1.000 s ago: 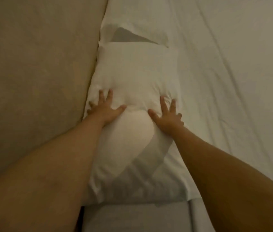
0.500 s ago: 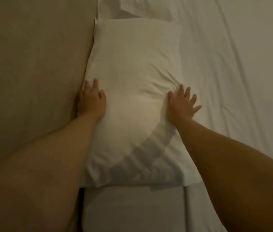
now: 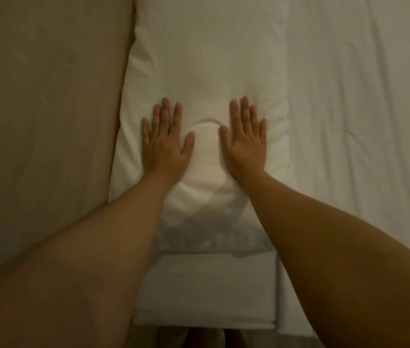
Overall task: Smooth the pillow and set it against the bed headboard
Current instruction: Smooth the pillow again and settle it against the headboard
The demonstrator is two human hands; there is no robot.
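Head view, the only one: two hands pressed flat on one plump white fabric pillow (image 3: pixel 206 79), left hand (image 3: pixel 165 144) and right hand (image 3: pixel 245 144) side by side with a raised bulge of filling between the thumbs. Each grip spread, fingers straight and close together, palms down, pinching nothing. Pillow lying lengthwise under and beyond the palms, its long edge just left of the left hand touching the beige padded headboard (image 3: pixel 43 109); wrinkled white bed sheet (image 3: pixel 362 121) stretching away to the right of the right hand. Nearer than the wrists, a shadowed, blurred end of the pillow, and below that the sheeted corner of the one mattress (image 3: pixel 206 290). Count: one pillow, one headboard, one sheet, two hands, two bare forearms. Progress, as a judgement: placement apparently done, with the pillow already flush against the headboard; smoothing partly done, far half fairly even, yet soft creases beside the right hand and the lump between the palms left to flatten. Remaining, most likely: pressing that bulge outward, then evening the near end, hard to assess in the dim light.
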